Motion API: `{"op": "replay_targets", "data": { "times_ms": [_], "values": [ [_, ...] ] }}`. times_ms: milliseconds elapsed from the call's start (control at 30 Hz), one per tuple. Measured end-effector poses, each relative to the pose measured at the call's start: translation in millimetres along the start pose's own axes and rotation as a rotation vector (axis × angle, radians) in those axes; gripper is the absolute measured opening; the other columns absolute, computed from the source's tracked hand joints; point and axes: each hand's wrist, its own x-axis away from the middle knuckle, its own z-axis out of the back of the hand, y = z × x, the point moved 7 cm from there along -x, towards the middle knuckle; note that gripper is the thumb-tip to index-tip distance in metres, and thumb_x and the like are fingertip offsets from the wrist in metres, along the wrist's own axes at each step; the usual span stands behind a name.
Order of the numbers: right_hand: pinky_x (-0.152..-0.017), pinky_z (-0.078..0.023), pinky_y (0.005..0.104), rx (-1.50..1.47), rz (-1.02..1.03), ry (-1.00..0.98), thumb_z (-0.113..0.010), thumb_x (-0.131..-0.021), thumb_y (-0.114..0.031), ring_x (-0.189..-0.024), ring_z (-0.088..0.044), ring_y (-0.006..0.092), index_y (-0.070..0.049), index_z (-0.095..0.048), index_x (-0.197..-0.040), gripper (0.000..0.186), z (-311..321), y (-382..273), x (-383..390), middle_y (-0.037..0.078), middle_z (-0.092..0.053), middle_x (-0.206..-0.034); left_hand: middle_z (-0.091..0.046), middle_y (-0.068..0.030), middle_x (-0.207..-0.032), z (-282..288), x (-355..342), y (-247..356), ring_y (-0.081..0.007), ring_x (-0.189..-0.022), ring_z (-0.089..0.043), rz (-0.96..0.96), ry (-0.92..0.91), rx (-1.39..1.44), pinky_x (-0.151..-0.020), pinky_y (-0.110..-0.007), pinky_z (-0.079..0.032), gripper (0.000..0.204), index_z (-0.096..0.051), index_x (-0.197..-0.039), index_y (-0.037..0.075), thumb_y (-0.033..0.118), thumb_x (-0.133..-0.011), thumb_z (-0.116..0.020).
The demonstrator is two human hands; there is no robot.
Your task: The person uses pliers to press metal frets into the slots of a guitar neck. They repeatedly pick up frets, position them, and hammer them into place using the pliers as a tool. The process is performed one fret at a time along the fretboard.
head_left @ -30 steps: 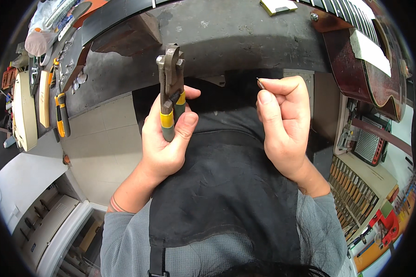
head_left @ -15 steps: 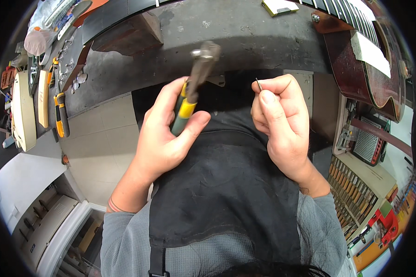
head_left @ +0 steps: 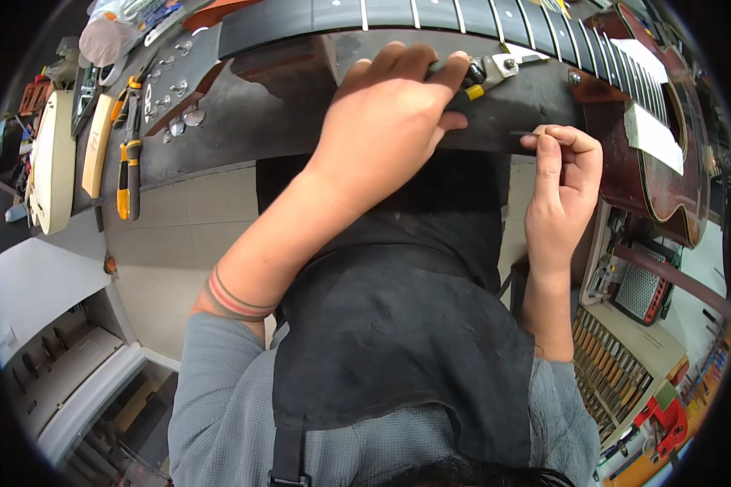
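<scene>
My left hand [head_left: 386, 114] reaches over the dark bench, its fingers curled round the green-and-yellow handles of end-cutting pliers [head_left: 499, 68]. Their metal head points right, just below the fretted neck [head_left: 390, 15] of a guitar; part of the handles is hidden under my fingers. Farther right, my right hand [head_left: 562, 183] pinches a thin, short dark strip [head_left: 525, 134] between thumb and forefinger, its tip sticking out to the left. That strip is too small to tell its kind. The dark red guitar body [head_left: 617, 154] lies close beyond this hand.
The guitar's headstock with tuners [head_left: 170, 89] lies at the left. Beside it are yellow-and-black pliers [head_left: 128, 170], a pale wooden strip [head_left: 97, 146] and a cream curved piece [head_left: 53, 162]. A rack of wooden-handled tools [head_left: 613, 357] and a red clamp [head_left: 666, 426] stand at lower right.
My left hand has carried the pliers forward and to the right, from above my apron down to the bench by the neck. My right hand has shifted right, still pinching the strip.
</scene>
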Motion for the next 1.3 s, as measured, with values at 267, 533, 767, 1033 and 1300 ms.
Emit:
{"op": "replay_targets", "data": {
  "times_ms": [267, 533, 767, 1033, 1300],
  "values": [
    [-0.086, -0.053, 0.0341, 0.65, 0.083, -0.193, -0.071, -0.101, 0.002, -0.093, -0.067, 0.0217, 0.002, -0.065, -0.104, 0.007, 11.9, -5.6, -17.1, 0.011, -0.068, -0.096, -0.072, -0.0087, -0.118, 95.0, 89.0, -31.9, -0.0291, -0.102, -0.067, -0.148, 0.419, 0.04, -0.089, -0.041, -0.054, 0.038, -0.078, -0.12, 0.009, 0.007, -0.083, -0.086],
    [-0.08, -0.056, 0.0391, 0.81, 0.08, -0.348, -0.069, -0.102, -0.001, -0.084, -0.07, 0.0315, 0.002, -0.064, -0.106, 0.006, -2.3, -13.1, -24.1, 0.018, -0.069, -0.095, -0.063, -0.02, -0.144, 174.7, 231.5, -248.0, -0.0438, -0.14, -0.053, 0.889, 0.008, -0.636, -0.113, -0.057, -0.047, 0.073, -0.059, -0.154, 0.006, 0.057, -0.102, -0.073],
    [-0.065, -0.051, 0.0283, 0.536, -0.016, -0.315, -0.073, -0.1, 0.001, -0.068, -0.061, 0.0105, 0.0, -0.067, -0.105, 0.008, -18.3, -32.4, -9.9, 0.007, -0.064, -0.084, -0.069, -0.0162, -0.115, 187.2, 283.7, -266.4, -0.0277, -0.106, -0.07, 1.038, 0.247, -0.032, -0.076, -0.04, -0.055, 0.049, -0.064, -0.142, 0.002, 0.043, -0.116, -0.055],
    [-0.061, -0.045, 0.024, 0.257, -0.025, -0.375, -0.074, -0.095, 0.007, -0.069, -0.054, 0.0062, 0.0, -0.065, -0.102, 0.013, -44.1, -45.9, 7.4, 0.003, -0.062, -0.09, -0.06, -0.0059, -0.102, 147.2, 268.4, -158.1, -0.0153, -0.085, -0.048, 0.634, 0.473, 1.497, -0.071, -0.03, -0.044, 0.038, -0.058, -0.127, 0.01, 0.043, -0.112, -0.066],
    [-0.06, -0.042, 0.0254, 0.199, -0.023, -0.444, -0.076, -0.09, 0.007, -0.066, -0.052, 0.0087, 0.0, -0.065, -0.1, 0.016, -64.7, -59.8, 17.8, 0.004, -0.062, -0.085, -0.078, -0.015, -0.113, 82.6, 249.9, -87.6, -0.0201, -0.093, -0.071, 0.742, 0.049, 1.108, -0.078, -0.035, -0.057, 0.035, -0.066, -0.142, 0.001, 0.012, -0.109, -0.068]
  ]
}}
